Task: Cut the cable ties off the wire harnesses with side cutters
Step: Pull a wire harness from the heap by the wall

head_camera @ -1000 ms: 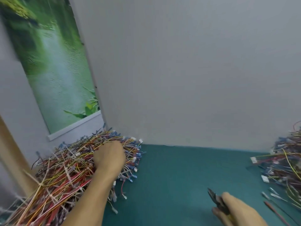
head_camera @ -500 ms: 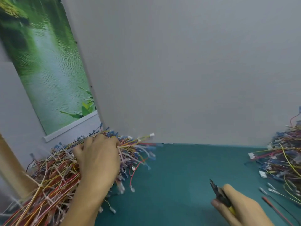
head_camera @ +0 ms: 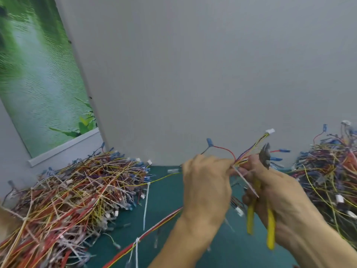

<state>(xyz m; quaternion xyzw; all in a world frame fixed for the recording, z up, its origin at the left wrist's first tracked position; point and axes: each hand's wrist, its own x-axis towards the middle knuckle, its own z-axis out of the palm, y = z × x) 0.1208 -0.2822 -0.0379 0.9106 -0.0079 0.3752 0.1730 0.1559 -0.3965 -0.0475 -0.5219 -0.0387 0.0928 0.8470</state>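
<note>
Above teal worktop (head_camera: 170, 194), left grip (head_camera: 206, 186) pinches multicoloured wire harness (head_camera: 251, 149) steady for yellow-handled side cutters (head_camera: 270, 229) clasped in right grip (head_camera: 280, 194).

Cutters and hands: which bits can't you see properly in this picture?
Head view:
Cutters blades: blurred, so whether they bite a tie is unclear.
Their handles: partly covered by the right hand.
Harness middle: hidden inside the left hand.
Right pile: cut off by the right edge.
</note>
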